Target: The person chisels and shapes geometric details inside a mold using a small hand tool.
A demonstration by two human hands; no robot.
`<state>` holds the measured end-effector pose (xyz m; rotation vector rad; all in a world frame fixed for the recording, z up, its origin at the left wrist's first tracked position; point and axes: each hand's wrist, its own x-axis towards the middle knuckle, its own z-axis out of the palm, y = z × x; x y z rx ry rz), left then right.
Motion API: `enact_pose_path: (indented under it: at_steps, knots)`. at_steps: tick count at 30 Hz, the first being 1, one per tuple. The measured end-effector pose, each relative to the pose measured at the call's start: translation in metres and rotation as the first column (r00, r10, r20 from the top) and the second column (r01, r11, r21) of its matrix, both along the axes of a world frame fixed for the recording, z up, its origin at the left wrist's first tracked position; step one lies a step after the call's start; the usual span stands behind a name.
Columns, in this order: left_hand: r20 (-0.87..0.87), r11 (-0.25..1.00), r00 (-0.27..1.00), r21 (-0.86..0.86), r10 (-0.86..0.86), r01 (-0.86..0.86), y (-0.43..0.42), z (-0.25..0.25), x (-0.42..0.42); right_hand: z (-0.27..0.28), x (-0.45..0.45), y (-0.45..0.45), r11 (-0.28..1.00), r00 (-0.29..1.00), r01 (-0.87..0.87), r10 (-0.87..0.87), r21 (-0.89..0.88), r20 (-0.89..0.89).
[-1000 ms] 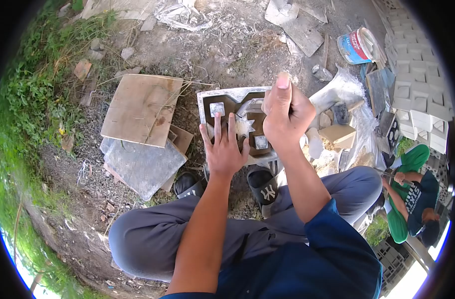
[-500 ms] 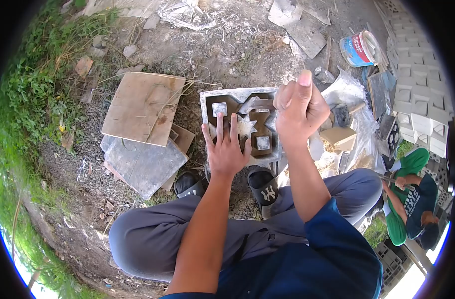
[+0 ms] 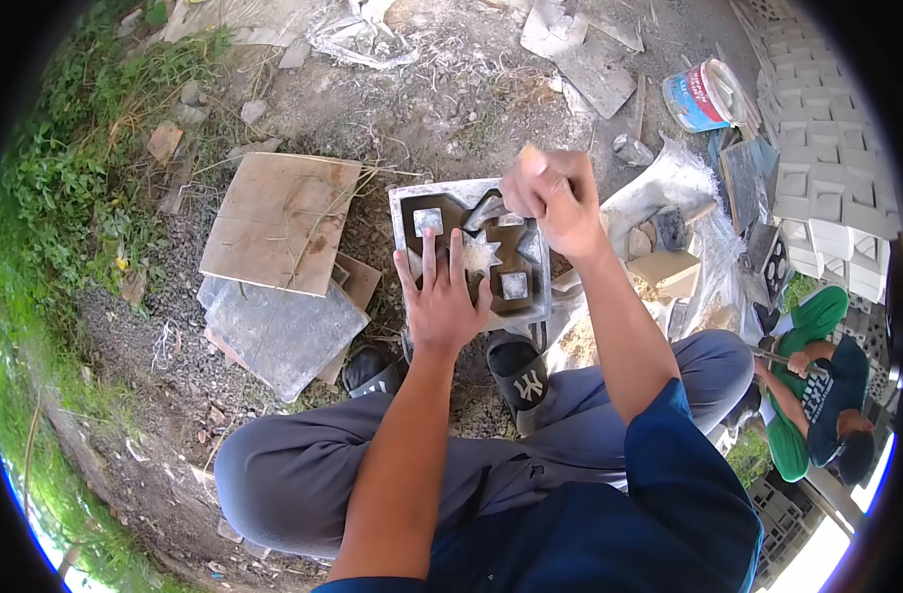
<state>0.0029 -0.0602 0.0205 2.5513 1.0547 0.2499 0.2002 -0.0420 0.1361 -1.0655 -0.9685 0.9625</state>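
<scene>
A square, dusty grey mould (image 3: 400, 242) lies on the ground before me, with brown cavities around a star-shaped centre (image 3: 482, 255) and pale square blocks (image 3: 514, 287). My left hand (image 3: 441, 296) is on its left part, fingers spread and palm down, gripping nothing. Above the mould's upper right corner, my right hand (image 3: 555, 203) is closed round the handle of a small trowel-like tool, whose grey metal end (image 3: 487, 211) reaches into the upper cavity. The fist hides most of the handle, so its exact kind is unclear.
Left of the mould are a plywood board (image 3: 283, 222) and a grey slab (image 3: 283, 331). To the right lie a plastic sheet (image 3: 693, 188), a tan block (image 3: 666, 273) and a paint bucket (image 3: 703, 96). Patterned blocks (image 3: 817, 188) are stacked beyond; another person (image 3: 827, 395) sits at far right.
My right hand has moved left and slightly tilted over the mould, still gripping the tool. The left hand keeps its place on the mould. The whole view has shifted slightly.
</scene>
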Motion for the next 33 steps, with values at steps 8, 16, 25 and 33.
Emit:
enact_pose_path:
  at_steps: [8,16,25,33]
  knots:
    - [-0.015,1.000,1.000,-0.002,-0.004,0.004,0.001,-0.001,-0.001,0.056,0.001,-0.023,0.872,0.906,0.424,-0.409,0.243,-0.112]
    - [-0.012,1.000,1.000,-0.009,-0.003,0.003,0.001,0.000,-0.001,0.053,0.003,-0.022,0.793,0.824,0.566,-0.543,0.226,-0.158]
    - [0.044,0.999,0.999,0.032,-0.006,0.005,0.000,0.001,0.002,0.035,-0.013,-0.001,0.736,0.765,0.606,-0.643,0.301,0.032]
    - [-0.052,0.999,0.999,-0.029,-0.017,0.015,0.002,0.004,0.000,0.044,-0.012,-0.001,0.756,0.771,0.618,-0.636,0.217,0.020]
